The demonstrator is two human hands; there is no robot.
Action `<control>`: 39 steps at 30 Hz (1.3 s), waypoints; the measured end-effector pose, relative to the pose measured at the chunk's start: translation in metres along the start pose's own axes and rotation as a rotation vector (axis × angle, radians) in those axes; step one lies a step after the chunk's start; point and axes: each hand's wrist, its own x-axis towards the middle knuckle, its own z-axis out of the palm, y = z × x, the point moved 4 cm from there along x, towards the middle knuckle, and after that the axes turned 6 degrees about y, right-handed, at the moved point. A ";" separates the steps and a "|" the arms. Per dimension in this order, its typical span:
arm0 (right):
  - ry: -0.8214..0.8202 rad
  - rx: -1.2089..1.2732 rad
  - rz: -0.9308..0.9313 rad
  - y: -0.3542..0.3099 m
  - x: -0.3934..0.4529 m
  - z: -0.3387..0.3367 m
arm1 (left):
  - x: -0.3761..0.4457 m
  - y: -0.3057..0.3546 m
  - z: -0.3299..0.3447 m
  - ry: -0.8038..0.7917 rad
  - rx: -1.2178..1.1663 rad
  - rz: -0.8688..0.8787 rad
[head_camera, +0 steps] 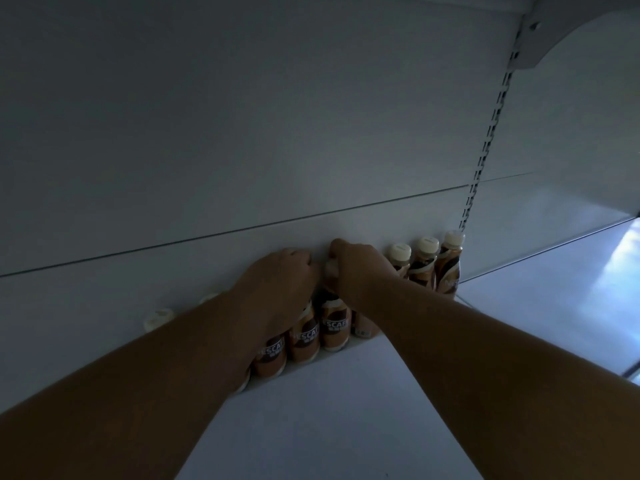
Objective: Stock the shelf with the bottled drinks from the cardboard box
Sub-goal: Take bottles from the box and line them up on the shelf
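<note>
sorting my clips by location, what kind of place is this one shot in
Most likely a shop aisle, seen inside a retail shelf bay. A white metal shelf holds a row of identical branded coffee bottles against the back panel, and a slotted upright with a shelf bracket runs up the right.

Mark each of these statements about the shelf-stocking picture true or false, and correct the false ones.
1. The bottles stand in a row against the back wall of the shelf. True.
2. The bottle caps are red. False: the caps that show, such as the one at the right end, are cream white.
3. Both hands are on bottles in the row. True: the left hand and the right hand reach in side by side over the bottle tops.
4. A cardboard box sits on the shelf beside the bottles. False: no box is in view.
5. The bottles lie on their sides. False: they stand upright.
</note>
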 end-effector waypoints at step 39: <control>0.065 0.092 0.019 0.080 -0.014 -0.012 | 0.066 0.050 0.009 -0.173 0.221 -0.108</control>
